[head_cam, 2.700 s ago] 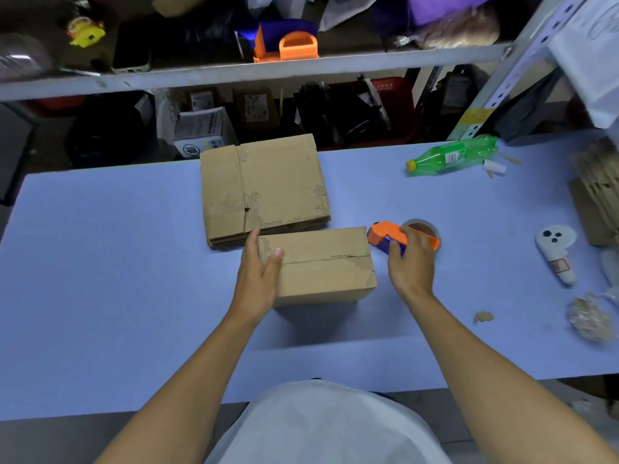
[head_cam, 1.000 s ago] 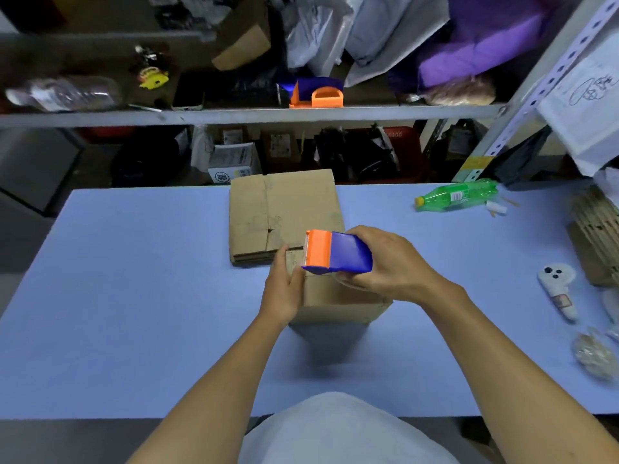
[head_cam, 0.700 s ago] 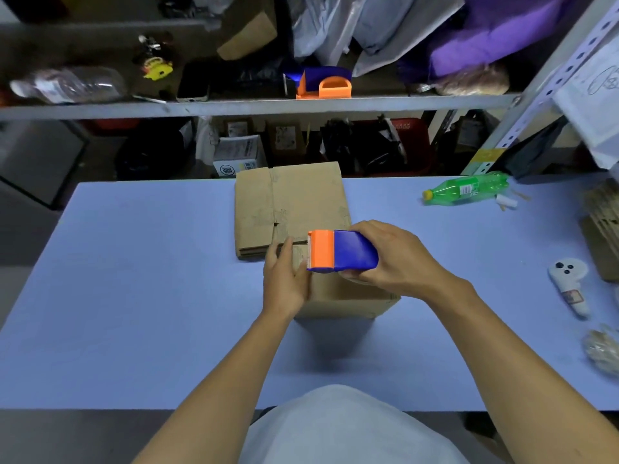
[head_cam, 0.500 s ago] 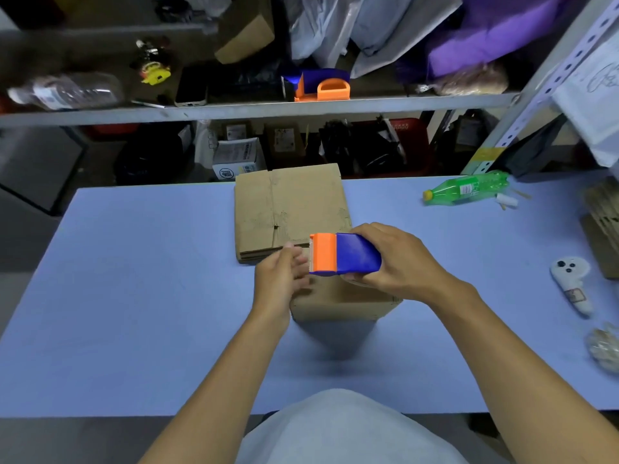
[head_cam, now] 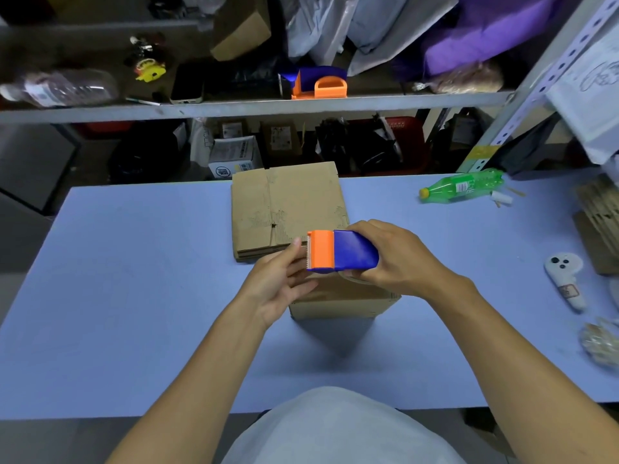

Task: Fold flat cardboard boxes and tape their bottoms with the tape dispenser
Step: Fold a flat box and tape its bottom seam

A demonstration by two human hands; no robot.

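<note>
Worktop point(head_cam: 134, 296) space at the far left is taken up by nothing relevant to the task; a stack of flat cardboard boxes point(head_cam: 284, 209) is seen lying at the back centre. Just in front of it, the left hand point(head_cam: 278, 283) is held palm-up with fingers loosely extended toward the toothed orange edge of the tape dispenser point(head_cam: 341, 251); whether the tape end is pinched cannot be told. Beneath both hands the folded cardboard box point(head_cam: 341, 299) is stood on the worktop, its upturned bottom largely hidden. The dispenser is gripped around its blue body by the right hand point(head_cam: 398, 259), fingers curled over it, and is held above the box rather than on it.

The box is judged light and fairly stiff, though its flaps are likely to spring up unless pressed down, so it is best steadied at its left edge. The dispenser is judged rigid and easily held by its body; its serrated cutter is best avoided.
</note>
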